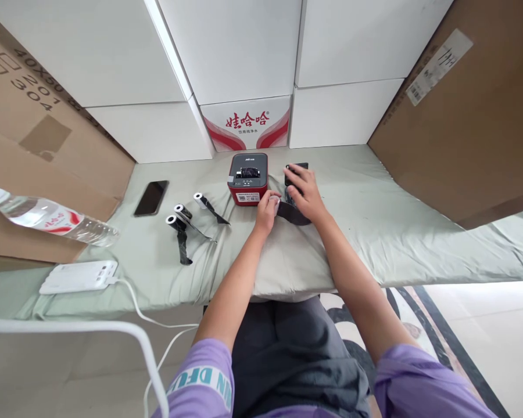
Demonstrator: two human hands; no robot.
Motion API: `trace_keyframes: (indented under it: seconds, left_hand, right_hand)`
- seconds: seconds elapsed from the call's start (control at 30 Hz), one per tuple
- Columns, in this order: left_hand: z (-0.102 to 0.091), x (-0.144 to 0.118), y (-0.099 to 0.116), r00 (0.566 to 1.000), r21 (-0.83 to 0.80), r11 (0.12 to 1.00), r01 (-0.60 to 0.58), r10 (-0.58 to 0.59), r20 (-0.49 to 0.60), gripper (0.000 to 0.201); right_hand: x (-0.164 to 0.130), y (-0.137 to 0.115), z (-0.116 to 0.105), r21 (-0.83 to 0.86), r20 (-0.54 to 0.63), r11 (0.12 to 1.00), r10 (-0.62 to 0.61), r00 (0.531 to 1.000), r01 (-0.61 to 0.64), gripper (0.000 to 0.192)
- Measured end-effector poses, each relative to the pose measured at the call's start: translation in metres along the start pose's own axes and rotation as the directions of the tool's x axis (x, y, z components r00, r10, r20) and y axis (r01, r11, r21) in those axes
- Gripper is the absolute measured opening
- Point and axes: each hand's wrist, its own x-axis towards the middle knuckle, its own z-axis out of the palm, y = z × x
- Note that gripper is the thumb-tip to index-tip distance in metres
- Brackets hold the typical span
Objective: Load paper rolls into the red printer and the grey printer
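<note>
Both your hands are out over the pale green cloth-covered bench, close together, just this side of the small red-and-grey label printer.

Left hand: fingers curled around a small white roll, which sits just near and right of the printer's front face. Clamped on it, as far as the view shows.

Right hand: palm down, fingers spread and pressing on the dark ribbon strip that trails from the white roll toward the right. The fingertips reach a small black flat object on the far side, just right of the printer; what it is cannot be told.

Step in hand, as a judgement: you are handling the ribbon from its roll, one hand gripping the core and the other holding the strip flat. Whether it is winding on or off cannot be read here.

Next move, as a judgement: keep the strip taut and straight between the two hands so that it does not twist or slacken, and keep the core from slipping out of your left fingers.

Elsewhere on the bench: three more small white rolls with loose dark ribbon tails lie to the left of the printer, a black phone further left, a clear plastic water bottle on its side at the far left, and a white power strip near the left edge. White cartons and brown cardboard boxes stand behind.
</note>
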Motion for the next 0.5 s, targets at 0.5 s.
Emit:
trace_keyframes:
  seconds: [0.5]
  left_hand:
    - [-0.005,-0.002,0.001,0.995,0.021,0.997,-0.072,0.07,0.071,0.024]
  right_hand:
    - [-0.013,0.096,-0.003,0.239,-0.435,0.883,0.469,0.769,-0.404,0.061]
